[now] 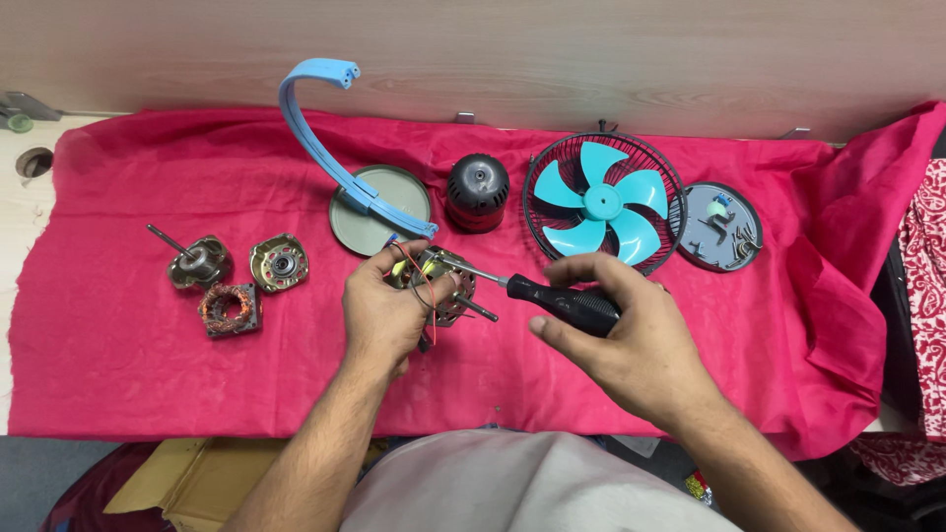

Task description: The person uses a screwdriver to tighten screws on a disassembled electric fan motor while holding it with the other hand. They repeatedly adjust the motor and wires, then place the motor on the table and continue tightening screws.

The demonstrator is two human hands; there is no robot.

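My left hand (379,307) grips a small fan motor (440,283) with red and black wires and a metal shaft sticking out toward the right. My right hand (631,330) holds a screwdriver (562,300) by its black handle, and the metal tip touches the top of the motor. Both hands hover just above the red cloth (128,374) near the table's front middle.
On the cloth lie a rotor with shaft (197,261), a motor end cover (279,262), a copper-wound stator (230,309), a blue curved stand on a grey base (374,197), a black motor housing (478,192), a fan guard with blue blades (603,202), and a grey plate with screws (722,227). Cardboard box (192,478) below the table edge.
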